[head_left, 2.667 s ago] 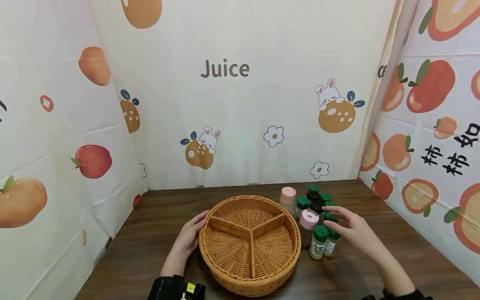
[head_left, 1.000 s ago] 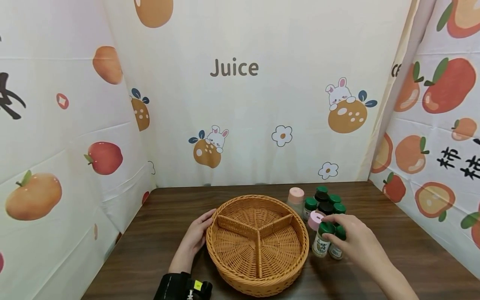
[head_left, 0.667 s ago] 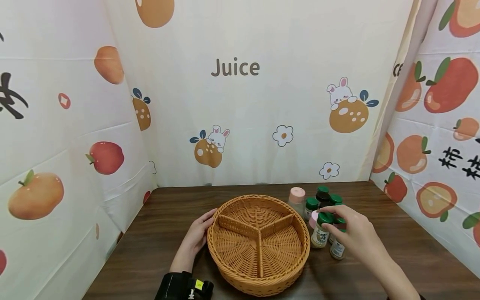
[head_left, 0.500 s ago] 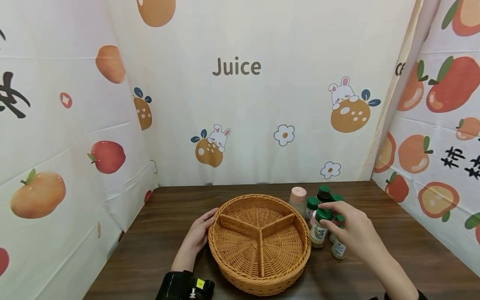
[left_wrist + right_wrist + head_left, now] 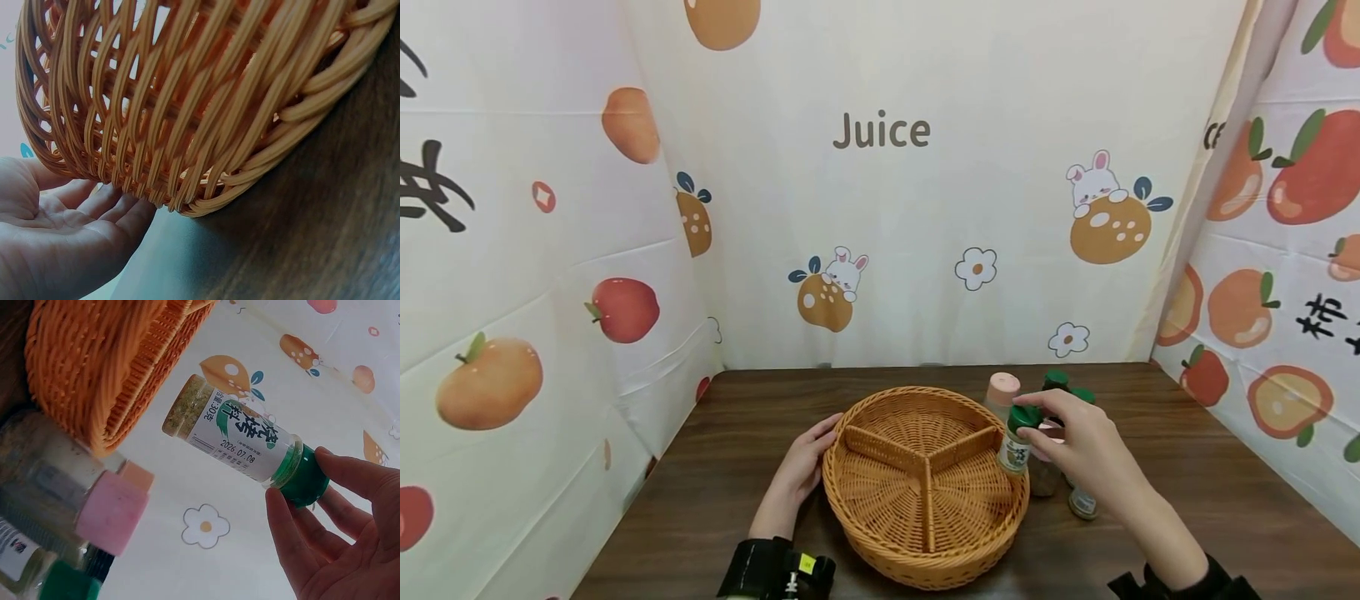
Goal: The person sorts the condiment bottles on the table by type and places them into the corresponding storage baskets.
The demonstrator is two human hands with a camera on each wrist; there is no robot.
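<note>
My right hand (image 5: 1086, 446) pinches a spice jar (image 5: 231, 434) by its green cap (image 5: 303, 478). In the head view this labelled jar (image 5: 1013, 450) hangs tilted at the right rim of a round wicker basket (image 5: 925, 571). Dry, speckled seasoning shows through the jar's clear base in the right wrist view. The basket has three compartments, split by woven dividers. My left hand (image 5: 801, 471) rests against the basket's left side. Up close in the left wrist view, the fingers of the left hand (image 5: 69, 231) lie along the woven wall (image 5: 156, 94), their tips partly hidden.
Right of the basket stand more jars: one with a peach lid (image 5: 1002, 385), a pink-lidded one (image 5: 112, 512), several green-capped ones (image 5: 1056, 379). A short labelled jar (image 5: 1082, 502) stands under my right hand. Printed cloth walls enclose the dark wooden table (image 5: 760, 400).
My right hand reached into the jar group, took a green-capped jar by the cap, then lifted it up and left to the basket's rim. The left hand has stayed at the basket.
</note>
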